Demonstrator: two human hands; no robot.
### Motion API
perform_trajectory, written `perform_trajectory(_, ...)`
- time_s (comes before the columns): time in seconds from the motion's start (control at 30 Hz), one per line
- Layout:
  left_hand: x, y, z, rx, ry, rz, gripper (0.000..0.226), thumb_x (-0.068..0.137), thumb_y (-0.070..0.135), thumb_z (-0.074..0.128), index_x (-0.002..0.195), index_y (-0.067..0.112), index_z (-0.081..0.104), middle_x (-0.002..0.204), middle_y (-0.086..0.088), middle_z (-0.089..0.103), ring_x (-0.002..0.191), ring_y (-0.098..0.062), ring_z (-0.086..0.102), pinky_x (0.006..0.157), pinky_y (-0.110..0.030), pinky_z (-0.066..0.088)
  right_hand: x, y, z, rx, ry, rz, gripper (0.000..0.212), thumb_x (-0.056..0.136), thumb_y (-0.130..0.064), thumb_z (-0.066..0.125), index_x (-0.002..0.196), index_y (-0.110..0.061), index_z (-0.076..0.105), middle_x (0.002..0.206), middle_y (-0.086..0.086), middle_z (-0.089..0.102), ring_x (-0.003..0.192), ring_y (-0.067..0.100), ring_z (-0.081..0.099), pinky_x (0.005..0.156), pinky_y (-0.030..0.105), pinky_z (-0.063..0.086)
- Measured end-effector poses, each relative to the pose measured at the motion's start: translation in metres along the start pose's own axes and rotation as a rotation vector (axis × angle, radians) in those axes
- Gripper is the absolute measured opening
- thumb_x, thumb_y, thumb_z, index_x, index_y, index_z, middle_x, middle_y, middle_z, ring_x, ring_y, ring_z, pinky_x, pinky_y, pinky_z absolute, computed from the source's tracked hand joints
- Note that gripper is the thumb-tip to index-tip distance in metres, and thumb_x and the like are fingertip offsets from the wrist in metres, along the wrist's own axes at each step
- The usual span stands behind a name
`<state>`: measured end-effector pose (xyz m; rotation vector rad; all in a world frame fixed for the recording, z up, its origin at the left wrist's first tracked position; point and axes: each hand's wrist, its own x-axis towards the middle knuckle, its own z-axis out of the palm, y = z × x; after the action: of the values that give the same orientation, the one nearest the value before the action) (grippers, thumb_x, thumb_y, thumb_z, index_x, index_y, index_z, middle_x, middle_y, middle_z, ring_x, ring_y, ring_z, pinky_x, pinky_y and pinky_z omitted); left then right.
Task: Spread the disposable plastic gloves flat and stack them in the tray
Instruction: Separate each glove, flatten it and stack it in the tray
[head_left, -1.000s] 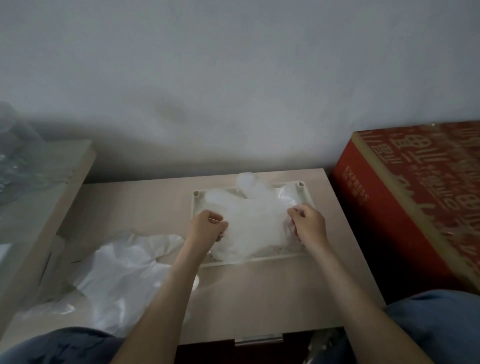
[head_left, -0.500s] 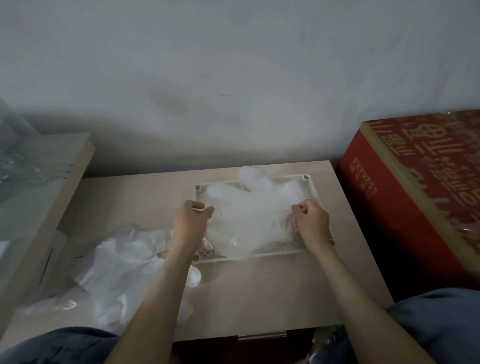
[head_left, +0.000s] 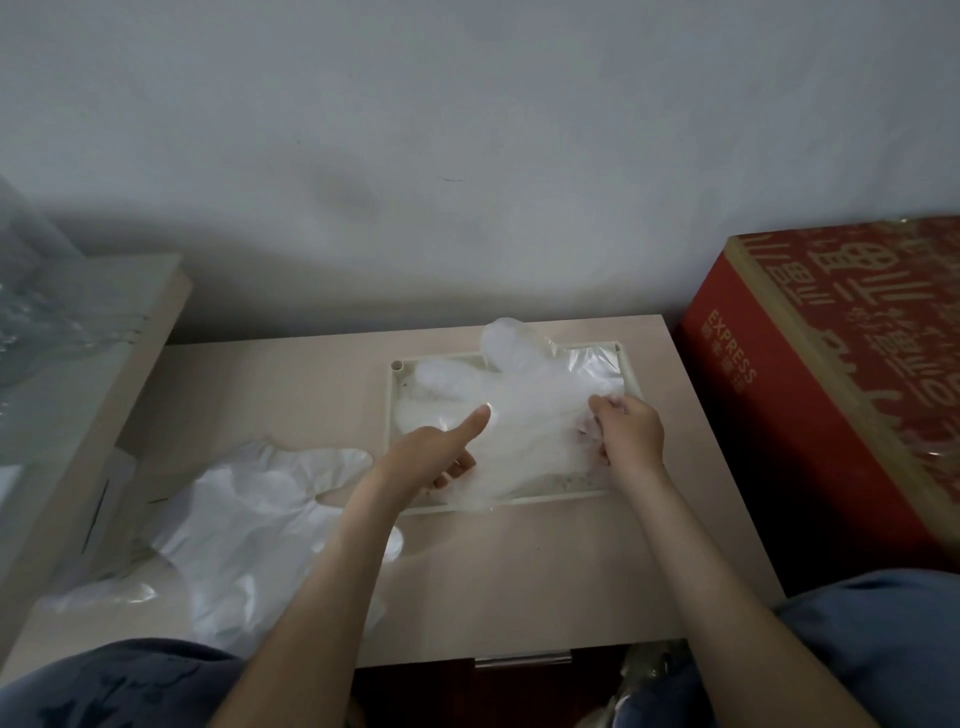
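A cream rectangular tray (head_left: 394, 436) sits at the back right of the small wooden table (head_left: 519, 577). A translucent plastic glove (head_left: 535, 410) lies spread over the tray, its fingers pointing to the back and left, one fingertip past the far rim. My left hand (head_left: 431, 454) is over the glove's left part with the index finger stretched out onto the plastic and the other fingers curled under. My right hand (head_left: 631, 431) pinches the glove's right edge at the cuff. A loose heap of more gloves (head_left: 260, 519) lies on the table's left side.
A red cardboard box (head_left: 831, 374) stands right beside the table, taller than it. On the left a higher shelf (head_left: 78, 395) holds clear crumpled plastic (head_left: 31, 312). A grey wall closes the back. My knees in blue fabric frame the table's front edge.
My left hand let go of the glove's left edge and now stretches its index finger onto the plastic. The right hand keeps its pinch. The glove lies flatter in the tray.
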<state>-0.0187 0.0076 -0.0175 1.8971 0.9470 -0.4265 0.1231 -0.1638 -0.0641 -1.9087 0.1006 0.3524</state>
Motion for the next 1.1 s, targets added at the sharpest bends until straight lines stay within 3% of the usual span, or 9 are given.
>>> perform_trajectory(0.1, -0.003, 0.000, -0.004, -0.028, -0.074, -0.020, 0.070, 0.080, 0.077, 0.040, 0.094, 0.015, 0.072, 0.093, 0.003, 0.063, 0.067, -0.015, 0.044, 0.069, -0.027, 0.038, -0.002, -0.005, -0.001, 0.194, -0.055, 0.090, 0.024, 0.090, -0.011, 0.056, 0.066, -0.012, 0.049, 0.056, 0.003, 0.052, 0.033, 0.008, 0.034, 0.034, 0.016, 0.026)
perform_trajectory(0.23, -0.005, -0.001, -0.007, -0.051, -0.118, -0.010, 0.060, 0.079, 0.073, 0.050, 0.091, 0.020, 0.075, 0.090, 0.003, 0.048, 0.068, -0.014, 0.038, 0.068, -0.026, 0.035, -0.007, -0.012, -0.001, 0.317, -0.110, 0.107, 0.024, 0.088, -0.005, 0.053, 0.065, -0.010, 0.046, 0.044, -0.007, 0.053, 0.035, 0.009, 0.030, 0.035, 0.016, 0.021)
perform_trajectory(0.4, -0.002, -0.001, -0.008, 0.034, -0.125, 0.068, 0.034, 0.086, 0.049, 0.061, 0.090, 0.018, 0.075, 0.108, 0.004, 0.060, 0.100, -0.016, 0.054, 0.086, -0.030, 0.042, -0.009, -0.013, -0.002, 0.340, -0.098, 0.105, 0.024, 0.087, -0.006, 0.053, 0.065, -0.011, 0.047, 0.048, -0.006, 0.055, 0.036, 0.009, 0.029, 0.036, 0.016, 0.022)
perform_trajectory(0.5, 0.000, -0.004, -0.007, 0.039, -0.077, 0.102, 0.023, 0.090, 0.038, 0.060, 0.084, 0.017, 0.070, 0.092, 0.003, 0.059, 0.078, -0.009, 0.050, 0.075, -0.026, 0.040, -0.010, -0.010, -0.002, 0.294, -0.089, 0.081, 0.021, 0.088, -0.010, 0.054, 0.068, -0.009, 0.050, 0.056, 0.000, 0.058, 0.034, 0.009, 0.030, 0.036, 0.016, 0.023)
perform_trajectory(0.6, 0.003, -0.007, -0.005, 0.006, -0.047, 0.067, 0.027, 0.094, 0.038, 0.054, 0.092, 0.012, 0.063, 0.092, 0.000, 0.063, 0.072, -0.013, 0.049, 0.073, -0.028, 0.042, -0.010, -0.008, -0.002, 0.246, -0.073, 0.064, 0.020, 0.090, -0.012, 0.055, 0.071, -0.008, 0.052, 0.061, 0.002, 0.058, 0.030, 0.006, 0.033, 0.034, 0.016, 0.023)
perform_trajectory(0.73, 0.001, -0.003, -0.004, 0.031, -0.087, -0.008, 0.043, 0.096, 0.050, 0.043, 0.103, 0.013, 0.064, 0.095, 0.005, 0.070, 0.069, -0.013, 0.048, 0.073, -0.029, 0.042, -0.011, -0.012, -0.001, 0.362, -0.125, 0.128, 0.016, 0.091, -0.010, 0.054, 0.076, -0.009, 0.050, 0.070, 0.007, 0.062, 0.032, 0.007, 0.029, 0.034, 0.015, 0.021)
perform_trajectory(0.93, -0.004, 0.002, -0.006, -0.028, -0.130, 0.016, 0.049, 0.094, 0.060, 0.037, 0.104, 0.023, 0.068, 0.107, 0.008, 0.066, 0.069, -0.013, 0.039, 0.069, -0.024, 0.035, -0.018, -0.033, 0.000, 0.683, -0.305, 0.236, 0.014, 0.097, -0.008, 0.045, 0.084, -0.007, 0.049, 0.088, 0.016, 0.066, 0.029, 0.002, 0.025, 0.029, 0.014, 0.019)
perform_trajectory(1.1, -0.006, 0.001, -0.008, -0.141, -0.180, 0.080, 0.058, 0.086, 0.072, 0.036, 0.094, 0.030, 0.076, 0.109, 0.009, 0.063, 0.075, -0.015, 0.035, 0.080, -0.026, 0.036, -0.020, -0.041, -0.002, 0.827, -0.370, 0.292, 0.010, 0.099, -0.015, 0.046, 0.094, -0.007, 0.050, 0.101, 0.017, 0.065, 0.026, 0.004, 0.024, 0.028, 0.012, 0.020)
